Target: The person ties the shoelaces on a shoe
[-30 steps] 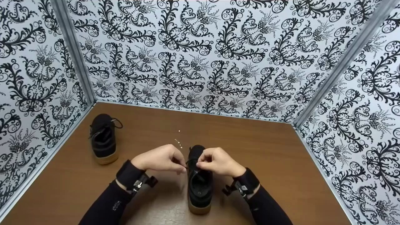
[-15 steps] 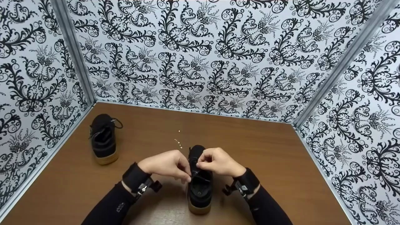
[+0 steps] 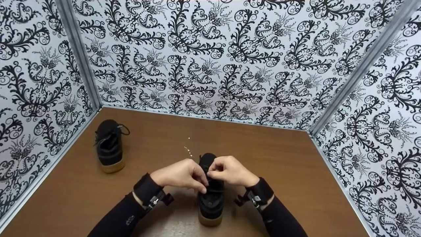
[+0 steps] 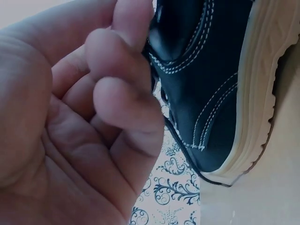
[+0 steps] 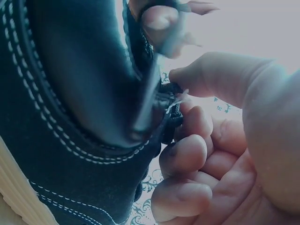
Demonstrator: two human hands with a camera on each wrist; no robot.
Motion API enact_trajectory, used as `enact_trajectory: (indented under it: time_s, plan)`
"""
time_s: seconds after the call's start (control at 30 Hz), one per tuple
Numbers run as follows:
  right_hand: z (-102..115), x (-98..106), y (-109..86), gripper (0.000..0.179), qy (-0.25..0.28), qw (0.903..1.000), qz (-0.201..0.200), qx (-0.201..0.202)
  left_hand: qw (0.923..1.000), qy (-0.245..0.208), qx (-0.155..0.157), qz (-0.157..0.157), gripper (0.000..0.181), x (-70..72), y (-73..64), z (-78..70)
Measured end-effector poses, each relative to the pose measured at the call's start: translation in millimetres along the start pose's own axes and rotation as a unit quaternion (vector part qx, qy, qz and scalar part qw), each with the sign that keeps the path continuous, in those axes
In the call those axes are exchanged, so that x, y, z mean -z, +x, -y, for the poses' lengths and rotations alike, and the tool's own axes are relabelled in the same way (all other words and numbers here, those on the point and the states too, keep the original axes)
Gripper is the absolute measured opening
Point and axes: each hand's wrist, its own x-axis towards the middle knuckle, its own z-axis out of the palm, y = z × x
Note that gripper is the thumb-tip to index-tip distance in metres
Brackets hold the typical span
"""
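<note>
A black low shoe [image 3: 210, 210] with a tan sole and white stitching stands in front of me, toe pointing away. My right hand [image 3: 232, 171] pinches the black shoelace [image 5: 172, 110] between thumb and fingers at the top of the lacing; a frayed pale thread shows there. My left hand [image 3: 182, 174] is over the shoe's opening and pinches another stretch of lace, which crosses the opening as a blurred dark strip in the right wrist view. In the left wrist view a lace end [image 4: 189, 161] trails past the toe, and the left fingers curl inward.
A second black shoe [image 3: 109, 148] with a tan sole stands at the table's left side, a lace loop sticking out to its right. Small pale specks [image 3: 188, 150] lie beyond the near shoe. Patterned walls [image 3: 210, 65] enclose the brown table [image 3: 269, 154].
My left hand has moved right and slightly toward me, from beside the shoe to over its opening, drawing the lace across. The right hand has stayed in place.
</note>
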Motion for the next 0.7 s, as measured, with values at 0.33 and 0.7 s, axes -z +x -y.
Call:
enact_trajectory:
  time_s: [0.33, 0.7]
  plan:
    - [1, -1, -0.4, 0.008, -0.013, 0.9999, -0.005, 0.007, 0.9887, 0.141, -0.009, -0.050, 0.008, 20.8, -11.4, -2.0]
    - [-1, -1, 0.3, 0.008, -0.031, 0.9995, -0.004, 0.006, 0.9631, 0.267, 0.006, -0.035, 0.022, 16.7, -12.6, 0.5]
